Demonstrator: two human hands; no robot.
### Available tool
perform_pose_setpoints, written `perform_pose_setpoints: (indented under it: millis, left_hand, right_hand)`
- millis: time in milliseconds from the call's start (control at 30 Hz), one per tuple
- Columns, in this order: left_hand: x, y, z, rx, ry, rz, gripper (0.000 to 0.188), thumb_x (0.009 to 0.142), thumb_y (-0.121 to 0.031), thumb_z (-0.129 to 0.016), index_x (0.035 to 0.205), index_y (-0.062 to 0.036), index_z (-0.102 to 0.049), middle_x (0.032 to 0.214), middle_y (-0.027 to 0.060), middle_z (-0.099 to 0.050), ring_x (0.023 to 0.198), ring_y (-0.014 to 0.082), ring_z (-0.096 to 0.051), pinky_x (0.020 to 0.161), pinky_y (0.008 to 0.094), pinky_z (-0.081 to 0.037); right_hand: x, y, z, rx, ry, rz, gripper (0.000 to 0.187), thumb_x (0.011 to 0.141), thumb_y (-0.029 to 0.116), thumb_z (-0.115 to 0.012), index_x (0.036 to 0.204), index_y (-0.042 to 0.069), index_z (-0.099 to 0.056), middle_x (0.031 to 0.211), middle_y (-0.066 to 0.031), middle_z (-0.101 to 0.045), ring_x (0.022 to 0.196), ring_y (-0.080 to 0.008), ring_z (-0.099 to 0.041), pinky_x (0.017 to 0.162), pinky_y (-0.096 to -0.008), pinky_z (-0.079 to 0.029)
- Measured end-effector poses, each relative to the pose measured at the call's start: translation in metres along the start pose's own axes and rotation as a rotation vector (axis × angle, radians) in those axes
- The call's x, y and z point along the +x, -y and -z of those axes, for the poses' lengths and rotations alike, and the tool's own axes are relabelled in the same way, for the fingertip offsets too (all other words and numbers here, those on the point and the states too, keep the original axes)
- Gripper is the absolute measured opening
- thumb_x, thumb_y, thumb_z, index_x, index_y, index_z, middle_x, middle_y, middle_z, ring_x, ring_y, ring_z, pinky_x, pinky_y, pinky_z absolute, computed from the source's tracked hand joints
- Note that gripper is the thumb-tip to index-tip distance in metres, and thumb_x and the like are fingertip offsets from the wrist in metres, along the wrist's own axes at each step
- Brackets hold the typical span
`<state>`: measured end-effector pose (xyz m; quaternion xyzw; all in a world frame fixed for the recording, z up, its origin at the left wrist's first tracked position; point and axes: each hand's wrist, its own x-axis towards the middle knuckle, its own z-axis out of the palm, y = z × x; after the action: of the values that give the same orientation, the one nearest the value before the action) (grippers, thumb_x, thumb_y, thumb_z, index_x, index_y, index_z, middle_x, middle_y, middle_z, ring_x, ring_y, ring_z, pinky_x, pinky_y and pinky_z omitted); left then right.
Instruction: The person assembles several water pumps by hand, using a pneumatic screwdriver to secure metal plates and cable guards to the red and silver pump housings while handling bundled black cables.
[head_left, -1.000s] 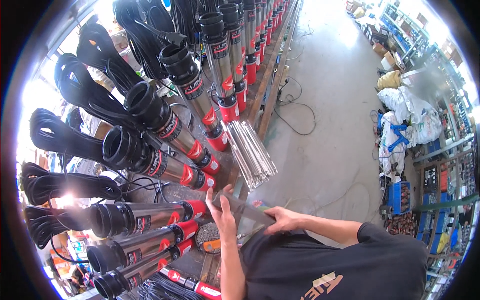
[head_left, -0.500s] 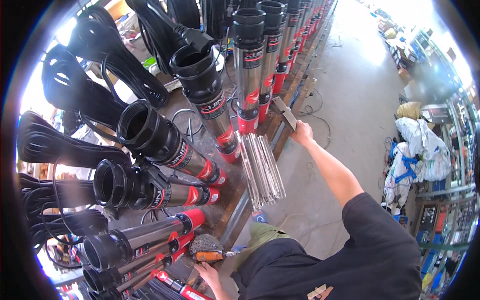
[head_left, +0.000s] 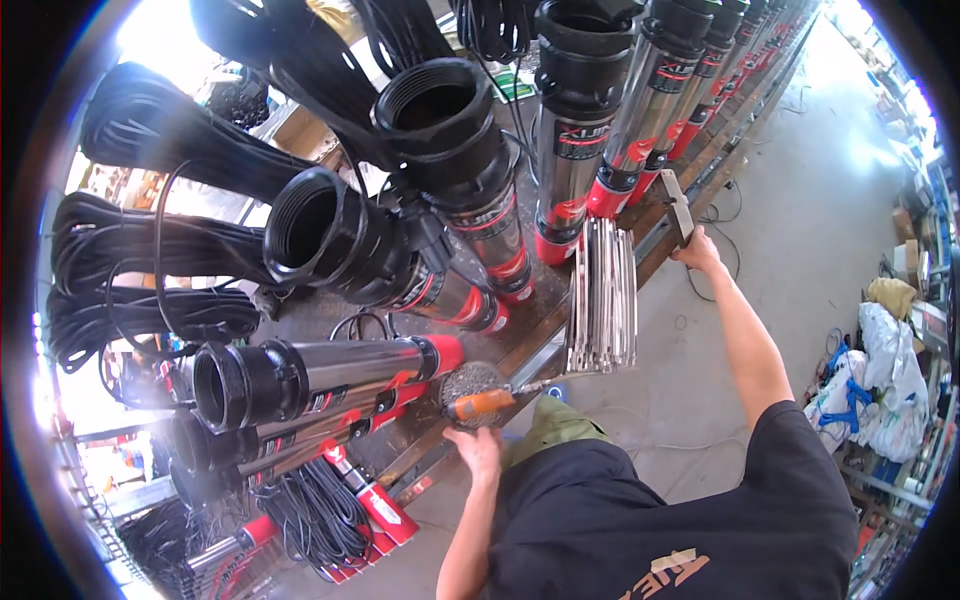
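Observation:
My right hand (head_left: 697,250) is closed around the lower end of a flat metal strip (head_left: 677,205), held out over the bench edge. Left of it, a bundle of long thin shiny metal strips (head_left: 602,300) juts past the edge. My left hand (head_left: 478,452) is low at the bench edge, its fingers stretched forward and partly hidden, with nothing visible in it. Just beyond those fingers is an orange-handled tool (head_left: 482,404) with a metal shaft; whether they touch it is unclear. The tool lies across a round heap of small grey pieces (head_left: 470,378).
Steel-bodied pumps with black threaded tops and red bases line the bench, including an upright pump (head_left: 578,135) and a leaning pump (head_left: 330,375). Coiled black cables (head_left: 175,130) hang at the left. White sacks (head_left: 885,370) and shelving stand across the grey floor.
The view has shifted, so the bench and both hands appear higher and further right. The strip in my right hand now points more straight ahead. My left hand stays beside the orange-handled tool.

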<state>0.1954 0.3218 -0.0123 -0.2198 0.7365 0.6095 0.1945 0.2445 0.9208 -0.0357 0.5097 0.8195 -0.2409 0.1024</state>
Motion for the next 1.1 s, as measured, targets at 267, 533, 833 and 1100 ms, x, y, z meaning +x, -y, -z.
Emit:
perform_pose_setpoints:
  millis: [267, 533, 833, 1100]
  left_hand:
    - [-0.010, -0.027, -0.044, 0.090, 0.143, 0.030, 0.043, 0.095, -0.005, -0.058, 0.113, -0.0079, -0.019, 0.075, 0.0114, -0.056, 0.051, 0.0176, -0.057, 0.042, 0.0322, -0.047]
    - [0.018, 0.005, -0.045, 0.017, 0.530, 0.059, 0.046, 0.093, -0.005, -0.057, 0.127, -0.0062, -0.026, 0.086, 0.0104, -0.061, 0.057, 0.0176, -0.060, 0.046, 0.0316, -0.050]
    - [-0.108, -0.269, 0.166, 0.357, -0.199, -1.169, 0.009, 0.090, -0.006, -0.062, 0.092, -0.0007, -0.069, 0.083, 0.0095, -0.067, 0.077, 0.0240, -0.062, 0.081, 0.0377, -0.052]
    - [-0.072, -0.441, 0.228, 0.555, 0.224, -1.309, 0.019, 0.084, -0.016, -0.070, 0.094, 0.0005, -0.072, 0.091, 0.0155, -0.071, 0.093, 0.0292, -0.068, 0.085, 0.0392, -0.050]
  right_hand:
    - [-0.141, 0.095, -0.007, 0.091, -0.736, 0.497, 0.070, 0.074, 0.038, -0.083, 0.127, 0.004, -0.054, 0.126, -0.0163, -0.057, 0.117, -0.0372, -0.053, 0.095, -0.0528, -0.042]
    - [-0.321, 0.204, -0.102, -0.096, 0.021, 0.992, 0.103, 0.066, 0.047, -0.087, 0.146, 0.001, -0.041, 0.148, -0.0215, -0.042, 0.138, -0.0414, -0.038, 0.111, -0.0551, -0.032]
    - [-0.377, 0.230, -0.105, -0.069, -0.067, 0.870, 0.089, 0.071, 0.036, -0.087, 0.141, 0.003, -0.045, 0.144, -0.0197, -0.044, 0.133, -0.0390, -0.042, 0.109, -0.0527, -0.034]
    - [-0.527, 0.395, 0.011, 0.534, -0.563, 1.573, 0.047, 0.076, 0.009, -0.079, 0.119, 0.002, -0.063, 0.119, -0.0161, -0.064, 0.104, -0.0361, -0.062, 0.090, -0.0429, -0.049]
